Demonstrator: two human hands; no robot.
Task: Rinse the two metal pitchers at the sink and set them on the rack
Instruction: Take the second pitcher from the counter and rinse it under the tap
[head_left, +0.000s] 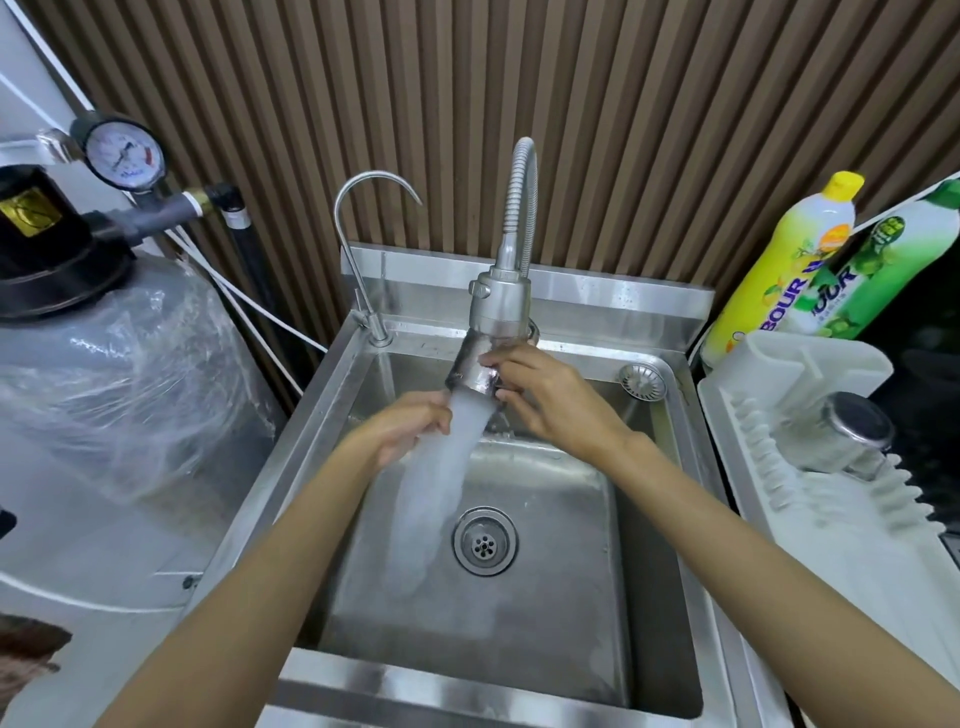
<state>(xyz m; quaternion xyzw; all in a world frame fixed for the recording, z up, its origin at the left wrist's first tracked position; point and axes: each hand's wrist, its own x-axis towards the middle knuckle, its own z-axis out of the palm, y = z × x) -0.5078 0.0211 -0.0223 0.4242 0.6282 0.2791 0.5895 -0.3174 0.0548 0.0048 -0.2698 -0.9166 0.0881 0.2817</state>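
Pitcher (474, 364) inverted, mouth down — axis near-vertical

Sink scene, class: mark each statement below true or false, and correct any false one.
1. Water is pouring out of the pitcher into the sink. True.
2. The right hand grips the pitcher under the spray faucet. True.
3. The drying rack holds nothing. False: one metal pitcher on the rack already lies there.
4. The left hand rests on the sink's front edge. False: it is up beside the stream, just below the pitcher.
5. Two dish soap bottles stand left of the sink. False: they stand on the right, behind the rack.
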